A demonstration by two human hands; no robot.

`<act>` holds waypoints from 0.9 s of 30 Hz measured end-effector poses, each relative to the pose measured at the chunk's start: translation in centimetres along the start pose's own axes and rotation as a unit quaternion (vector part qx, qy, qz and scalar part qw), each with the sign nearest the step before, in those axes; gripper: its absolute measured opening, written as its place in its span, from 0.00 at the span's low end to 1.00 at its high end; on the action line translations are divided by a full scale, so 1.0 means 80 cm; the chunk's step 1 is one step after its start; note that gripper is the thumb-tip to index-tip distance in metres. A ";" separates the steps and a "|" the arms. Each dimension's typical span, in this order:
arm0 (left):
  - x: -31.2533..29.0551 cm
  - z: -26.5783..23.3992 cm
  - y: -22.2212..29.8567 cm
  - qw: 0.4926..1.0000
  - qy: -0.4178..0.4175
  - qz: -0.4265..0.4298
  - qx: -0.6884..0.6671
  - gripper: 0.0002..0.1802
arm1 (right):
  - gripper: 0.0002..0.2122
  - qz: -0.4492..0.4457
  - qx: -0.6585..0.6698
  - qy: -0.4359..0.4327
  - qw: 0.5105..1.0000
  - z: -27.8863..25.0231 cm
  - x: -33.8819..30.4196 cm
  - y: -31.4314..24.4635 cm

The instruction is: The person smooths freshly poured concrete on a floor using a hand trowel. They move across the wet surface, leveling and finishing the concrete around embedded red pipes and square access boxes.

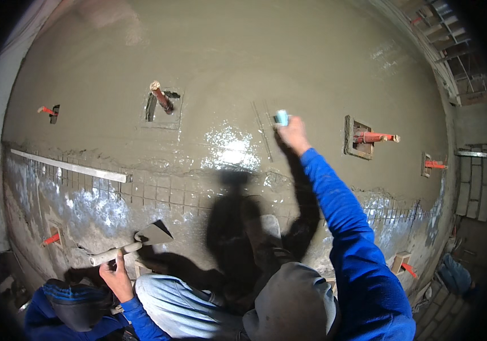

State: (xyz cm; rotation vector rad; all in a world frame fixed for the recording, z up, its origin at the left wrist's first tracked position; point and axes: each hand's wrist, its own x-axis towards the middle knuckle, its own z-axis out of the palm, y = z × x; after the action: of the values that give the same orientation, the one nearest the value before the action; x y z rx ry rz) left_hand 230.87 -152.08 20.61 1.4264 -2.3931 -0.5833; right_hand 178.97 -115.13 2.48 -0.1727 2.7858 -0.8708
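Observation:
My right hand (293, 134) is stretched out to the wet grey plaster wall (209, 68). Its fingers are closed around the light-blue handle of a plastering trowel (281, 118); the narrow blade lies against the plaster, left of the hand, and is hard to make out. Low on the left, my left hand (117, 279) grips the pale handle of a pointing trowel (155, 233). That trowel's flat grey blade points right, in front of the lower, unplastered strip of wall.
Orange pipe stubs stick out of recesses, including a left pipe (162, 99) and a right pipe (375, 137). A metal straightedge (73, 166) lies along the plaster's lower edge, above exposed wire mesh (169, 190). Someone's dark cap (78, 304) seems to show at lower left.

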 end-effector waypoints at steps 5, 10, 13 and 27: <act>-0.001 -0.001 0.005 0.998 -0.013 -0.012 -0.058 0.18 | 0.12 0.006 0.065 -0.135 0.989 0.137 -0.074 -0.149; 0.002 -0.006 -0.001 0.998 -0.031 -0.021 -0.048 0.19 | 0.12 -0.105 0.059 -0.327 0.937 0.184 -0.201 -0.256; 0.000 -0.011 -0.010 0.993 -0.046 -0.062 -0.089 0.20 | 0.14 -0.119 0.112 -0.327 0.931 0.168 -0.235 -0.272; -0.005 -0.006 -0.017 0.997 -0.041 -0.040 -0.058 0.21 | 0.08 0.174 0.248 0.044 0.952 -0.130 -0.154 0.112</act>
State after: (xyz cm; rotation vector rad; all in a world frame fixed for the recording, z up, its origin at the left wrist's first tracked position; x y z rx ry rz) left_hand 232.30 -152.37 20.35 1.4803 -2.3295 -0.8009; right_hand 188.03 -99.92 7.78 0.4329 2.4527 -1.4564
